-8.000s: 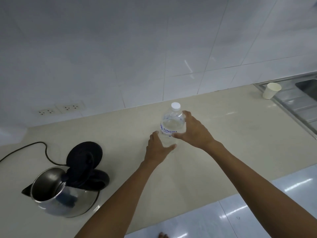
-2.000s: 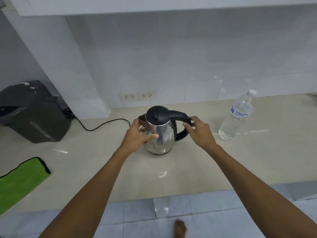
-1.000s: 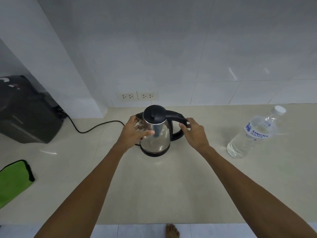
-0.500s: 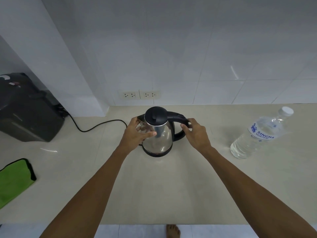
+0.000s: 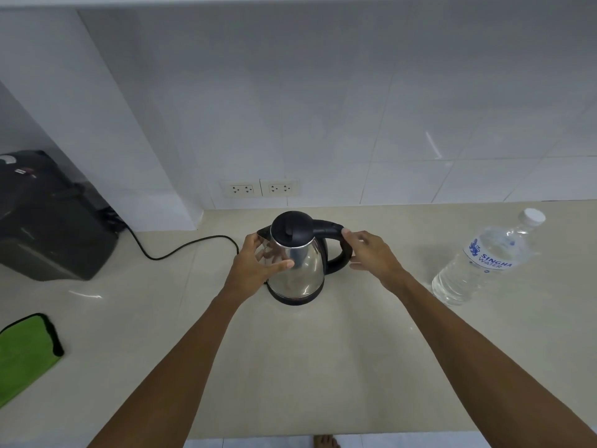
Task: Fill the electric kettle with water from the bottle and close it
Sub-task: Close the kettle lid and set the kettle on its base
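Note:
The steel electric kettle [image 5: 302,273] stands upright on its black base in the middle of the counter [image 5: 323,367], and its black lid [image 5: 290,229] is down. My left hand [image 5: 255,266] cups the kettle's left side by the spout, with the thumb across the front. My right hand [image 5: 371,253] is at the black handle with its fingers spread; only the fingertips touch it. The clear water bottle [image 5: 484,260] stands to the right, apart from both hands, with its white cap [image 5: 531,216] on and some water inside.
A black power cord [image 5: 181,250] runs left from the kettle toward a black appliance [image 5: 45,218] in the corner. A green cloth [image 5: 26,350] lies at the left front edge. Two wall sockets [image 5: 261,189] sit behind the kettle.
My right hand has loosened on the handle and its fingers have spread. The kettle, the bottle and my left hand have stayed where they were.

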